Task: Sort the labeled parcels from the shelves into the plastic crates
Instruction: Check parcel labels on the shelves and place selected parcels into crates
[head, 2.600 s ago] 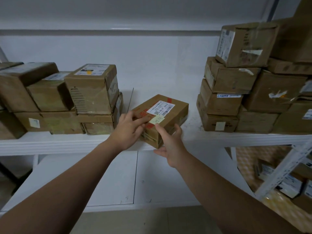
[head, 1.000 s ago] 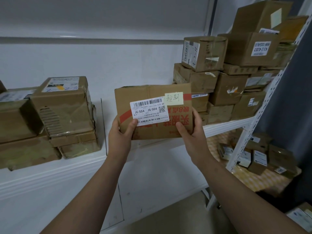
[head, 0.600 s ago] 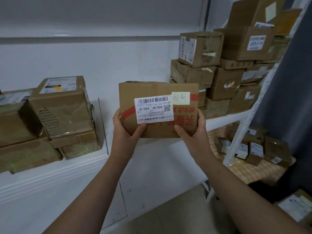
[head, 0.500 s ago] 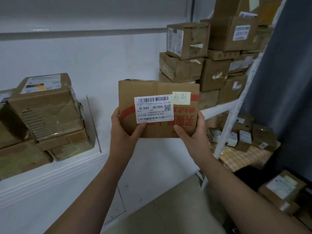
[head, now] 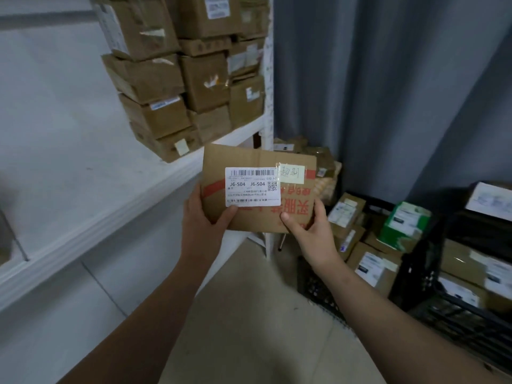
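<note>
I hold a flat brown cardboard parcel (head: pixel 293 203) upright in front of me, its white barcode label reading J6-S04 and a pale yellow handwritten note facing me. My left hand (head: pixel 203 220) grips its lower left corner, thumb on the label's edge. My right hand (head: pixel 311 231) grips the lower right corner, thumb on the front. Black plastic crates (head: pixel 313 289) with several labeled parcels stand on the floor at the right. A white shelf (head: pixel 116 200) at the left carries stacked brown parcels (head: pixel 177 87).
A grey curtain (head: pixel 388 87) hangs behind the crates. The shelf's white upright post (head: pixel 268 112) stands just behind the held parcel. A green and white box (head: pixel 404 225) lies among the crate parcels. Pale floor (head: pixel 249 328) stretches below my arms.
The view has swung right and down, away from the left stack and toward the crates. Both hands still hold the parcel, which sat on the shelf in the oldest frame.
</note>
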Available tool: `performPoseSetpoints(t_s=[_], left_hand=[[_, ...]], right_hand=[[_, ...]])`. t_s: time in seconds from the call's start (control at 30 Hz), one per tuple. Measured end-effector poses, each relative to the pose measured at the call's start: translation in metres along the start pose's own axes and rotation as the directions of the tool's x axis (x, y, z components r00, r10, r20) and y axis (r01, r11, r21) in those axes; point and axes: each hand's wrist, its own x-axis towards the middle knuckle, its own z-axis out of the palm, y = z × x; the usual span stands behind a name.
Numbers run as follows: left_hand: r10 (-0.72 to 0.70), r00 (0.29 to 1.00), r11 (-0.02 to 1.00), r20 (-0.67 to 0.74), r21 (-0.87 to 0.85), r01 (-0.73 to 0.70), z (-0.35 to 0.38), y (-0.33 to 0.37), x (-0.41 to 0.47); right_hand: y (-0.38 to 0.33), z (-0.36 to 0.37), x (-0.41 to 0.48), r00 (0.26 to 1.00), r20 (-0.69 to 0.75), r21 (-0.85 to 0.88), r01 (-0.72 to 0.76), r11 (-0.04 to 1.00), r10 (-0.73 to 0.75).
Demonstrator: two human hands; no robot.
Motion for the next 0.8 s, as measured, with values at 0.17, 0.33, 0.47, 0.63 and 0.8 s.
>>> performPoseSetpoints(t_s=[0.17,0.33,0.47,0.63,0.8], left_hand=[[-0.003,0.988,0.999,0.157,-0.037,0.009,0.091,0.033,-0.043],[-0.009,0.952,0.994,0.307,-0.104,0.043,0.197,0.077,-0.109],[-0.023,0.9,0.994,0.435,-0.084,0.066,0.278,0.103,-0.163],[-0.007,0.839,1.0,0.545,-0.014,0.017,0.352,0.124,-0.209],[-0.025,0.739,0.997,0.674,0.067,-0.026,0.412,0.122,-0.226]], right_hand=[[0.017,-0.107,-0.027,0.99,-0.128,-0.049,-0.074,0.996,0.068],[0.029,-0.238,-0.064,0.961,-0.234,-0.097,-0.17,0.981,0.144],[0.037,-0.335,-0.099,0.92,-0.332,-0.14,-0.266,0.954,0.208],[0.052,-0.425,-0.134,0.841,-0.437,-0.142,-0.415,0.899,0.32],[0.084,-0.471,-0.154,0.752,-0.502,-0.08,-0.532,0.843,0.427]])
